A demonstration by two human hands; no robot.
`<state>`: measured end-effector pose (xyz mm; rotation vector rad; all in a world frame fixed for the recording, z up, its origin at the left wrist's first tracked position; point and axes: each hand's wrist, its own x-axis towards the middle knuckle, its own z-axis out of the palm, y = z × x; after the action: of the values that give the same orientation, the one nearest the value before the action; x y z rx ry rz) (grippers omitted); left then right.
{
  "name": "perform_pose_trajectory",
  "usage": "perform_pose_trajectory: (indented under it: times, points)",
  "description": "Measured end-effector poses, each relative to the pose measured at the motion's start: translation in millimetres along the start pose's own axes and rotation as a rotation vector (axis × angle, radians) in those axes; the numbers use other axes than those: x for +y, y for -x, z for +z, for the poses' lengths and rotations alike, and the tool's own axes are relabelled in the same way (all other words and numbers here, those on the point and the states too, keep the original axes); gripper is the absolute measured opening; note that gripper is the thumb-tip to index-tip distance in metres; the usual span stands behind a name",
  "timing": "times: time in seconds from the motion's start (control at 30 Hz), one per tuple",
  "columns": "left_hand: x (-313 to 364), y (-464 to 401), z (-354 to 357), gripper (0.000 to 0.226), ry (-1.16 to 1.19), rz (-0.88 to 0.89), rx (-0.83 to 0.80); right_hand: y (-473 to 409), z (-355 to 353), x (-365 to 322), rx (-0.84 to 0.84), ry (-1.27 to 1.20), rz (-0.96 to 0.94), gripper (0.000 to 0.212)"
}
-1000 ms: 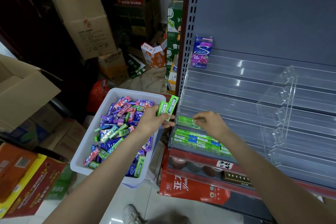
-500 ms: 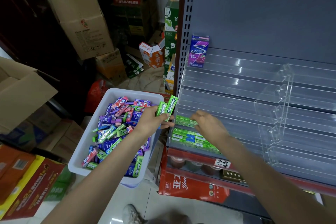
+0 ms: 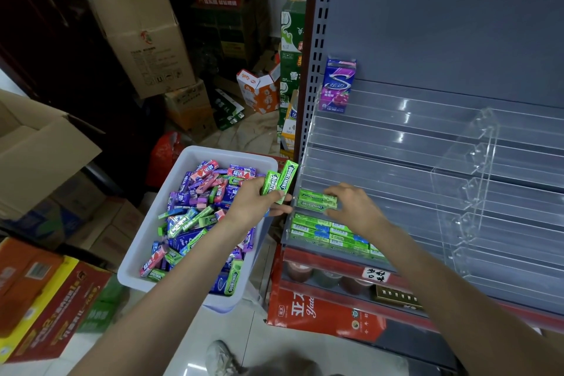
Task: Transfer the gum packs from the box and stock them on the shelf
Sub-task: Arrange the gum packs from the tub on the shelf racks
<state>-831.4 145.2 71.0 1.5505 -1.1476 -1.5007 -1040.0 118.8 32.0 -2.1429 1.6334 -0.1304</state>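
Left hand (image 3: 253,207) is gripping two green gum packs (image 3: 280,181) above the near corner of the white box (image 3: 195,158), which is holding a heap of mixed packs. Right hand (image 3: 354,207) is pinching a green pack (image 3: 316,200) on a lower tier of the clear shelf (image 3: 396,161), just above the row of stocked green packs (image 3: 323,232).

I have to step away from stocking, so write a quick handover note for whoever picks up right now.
Left hand grips two green Doublemint packs over the white bin.
Right hand holds green packs on the shelf's second tier, at its left end.
Done: bottom tier row started; one purple pack up top.
Left: the bin is still heaped with mixed gum; most tiers hold nothing.
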Motion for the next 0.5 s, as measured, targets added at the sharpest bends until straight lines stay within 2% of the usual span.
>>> perform_pose_trajectory:
  times: [0.23, 0.37, 0.5]
  points:
    - [3.7, -0.8, 4.9, 0.016, 0.008, 0.000, -0.020, 2.5, 0.9, 2.1, 0.039, -0.036, -0.041, 0.030]
    - [4.2, -1.9, 6.3, 0.009, 0.010, -0.004, -0.028, 4.4, 1.4, -1.5, 0.025, 0.065, -0.039, 0.032]
    - [2.9, -2.8, 5.6, 0.011, 0.008, 0.000, -0.028, 3.2, 1.9, -0.6, 0.010, 0.070, -0.039, 0.037]
